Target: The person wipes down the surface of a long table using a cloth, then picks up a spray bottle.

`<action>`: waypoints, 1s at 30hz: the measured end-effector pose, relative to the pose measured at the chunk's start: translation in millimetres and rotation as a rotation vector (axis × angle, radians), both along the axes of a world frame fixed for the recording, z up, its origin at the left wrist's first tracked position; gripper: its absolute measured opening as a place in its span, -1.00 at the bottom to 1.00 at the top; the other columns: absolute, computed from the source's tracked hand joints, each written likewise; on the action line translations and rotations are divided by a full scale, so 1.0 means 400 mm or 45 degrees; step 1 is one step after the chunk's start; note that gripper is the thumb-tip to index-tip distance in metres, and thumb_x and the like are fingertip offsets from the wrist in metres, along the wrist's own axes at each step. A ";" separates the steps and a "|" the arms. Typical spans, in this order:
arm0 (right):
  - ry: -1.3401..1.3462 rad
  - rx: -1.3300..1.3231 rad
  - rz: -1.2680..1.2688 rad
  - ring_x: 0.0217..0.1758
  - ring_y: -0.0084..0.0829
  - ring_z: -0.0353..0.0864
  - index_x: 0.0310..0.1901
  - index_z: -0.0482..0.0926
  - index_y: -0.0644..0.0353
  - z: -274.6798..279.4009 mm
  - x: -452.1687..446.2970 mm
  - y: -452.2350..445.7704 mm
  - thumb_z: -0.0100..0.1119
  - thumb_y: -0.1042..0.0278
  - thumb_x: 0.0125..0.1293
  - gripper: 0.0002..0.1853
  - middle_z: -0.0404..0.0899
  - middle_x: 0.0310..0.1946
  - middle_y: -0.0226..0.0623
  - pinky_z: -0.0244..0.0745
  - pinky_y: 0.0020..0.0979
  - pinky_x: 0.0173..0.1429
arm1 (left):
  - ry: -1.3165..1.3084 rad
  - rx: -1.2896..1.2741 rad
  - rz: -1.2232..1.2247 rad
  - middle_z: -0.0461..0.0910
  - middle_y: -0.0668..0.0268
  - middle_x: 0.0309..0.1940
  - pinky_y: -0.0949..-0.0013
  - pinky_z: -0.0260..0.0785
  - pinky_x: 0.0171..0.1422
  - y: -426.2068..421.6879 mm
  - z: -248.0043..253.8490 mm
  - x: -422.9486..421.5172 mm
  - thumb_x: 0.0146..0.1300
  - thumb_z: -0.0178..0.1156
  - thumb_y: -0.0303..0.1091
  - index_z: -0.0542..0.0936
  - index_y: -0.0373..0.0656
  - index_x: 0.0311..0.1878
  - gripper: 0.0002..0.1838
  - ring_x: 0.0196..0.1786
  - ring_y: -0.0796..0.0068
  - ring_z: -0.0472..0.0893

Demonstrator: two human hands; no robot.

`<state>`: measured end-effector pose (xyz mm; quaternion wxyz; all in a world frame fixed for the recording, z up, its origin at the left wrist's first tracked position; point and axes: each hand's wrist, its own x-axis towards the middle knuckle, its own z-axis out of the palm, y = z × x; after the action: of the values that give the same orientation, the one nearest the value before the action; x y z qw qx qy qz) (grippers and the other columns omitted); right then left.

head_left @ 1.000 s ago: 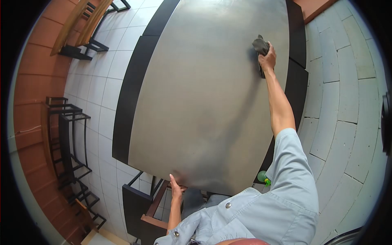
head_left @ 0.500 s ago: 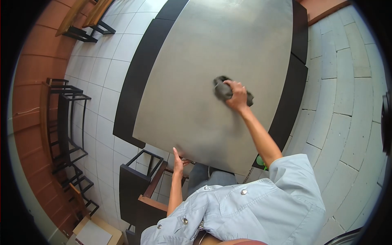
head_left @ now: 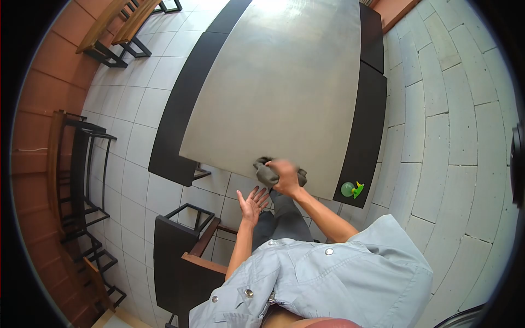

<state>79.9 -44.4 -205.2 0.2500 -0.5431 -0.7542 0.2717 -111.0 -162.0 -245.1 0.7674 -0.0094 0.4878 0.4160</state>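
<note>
A crumpled grey-green cloth [head_left: 267, 174] is bunched under my right hand [head_left: 286, 176] at the near edge of the metal tabletop [head_left: 273, 104]. The fingers of that hand are closed on the cloth and slightly smeared by motion. Just to the left and below the edge, my left hand [head_left: 253, 206] is palm up with its fingers spread, holding nothing. It is close to the cloth but apart from it.
Dark benches flank the table on the left [head_left: 183, 109] and right [head_left: 372, 120]. On the right bench's near end sits a green spray bottle top [head_left: 353, 189]. A wooden-armed dark chair [head_left: 178, 257] stands at my left. Stools and benches line the orange wall.
My right hand has drawn the cloth from mid-table back to the near edge. My left hand has left the table edge and turned palm up. The view has shifted, showing the right bench's end.
</note>
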 end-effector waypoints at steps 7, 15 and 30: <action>0.364 -0.644 0.015 0.05 -0.12 0.79 0.18 0.71 0.12 -0.007 -0.007 -0.236 0.48 0.43 0.08 -0.46 0.81 -0.04 -0.14 0.65 -0.17 0.22 | -0.007 -0.121 0.224 0.24 -0.07 0.75 -0.22 0.06 0.78 -0.077 -0.053 0.025 0.31 -0.50 0.90 0.13 -0.20 0.81 0.41 0.74 -0.10 0.27; 0.335 -0.383 -0.382 0.22 0.00 0.81 0.26 0.68 0.21 0.024 0.293 0.070 0.46 0.39 0.17 -0.44 0.80 0.10 0.08 0.64 -0.17 0.35 | 0.140 0.022 0.229 0.14 -0.16 0.77 -0.30 -0.04 0.82 0.115 -0.002 0.002 0.35 -0.40 0.88 -0.11 0.04 0.89 0.32 0.74 -0.22 0.27; -0.276 0.240 -0.921 0.33 0.17 0.67 0.35 0.60 0.14 -0.269 0.661 1.506 0.47 0.29 0.17 -0.35 0.70 0.23 0.06 0.60 0.03 0.41 | 0.262 -0.173 0.352 0.07 0.06 0.79 -0.14 0.40 0.58 0.289 0.022 0.071 0.42 -0.30 0.82 -0.16 0.13 0.89 0.24 0.67 -0.13 0.33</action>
<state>344.3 558.2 -312.6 0.2974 -0.7742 -0.5576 0.0364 -82.6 -46.6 -236.3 0.6466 -0.0858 0.5846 0.4824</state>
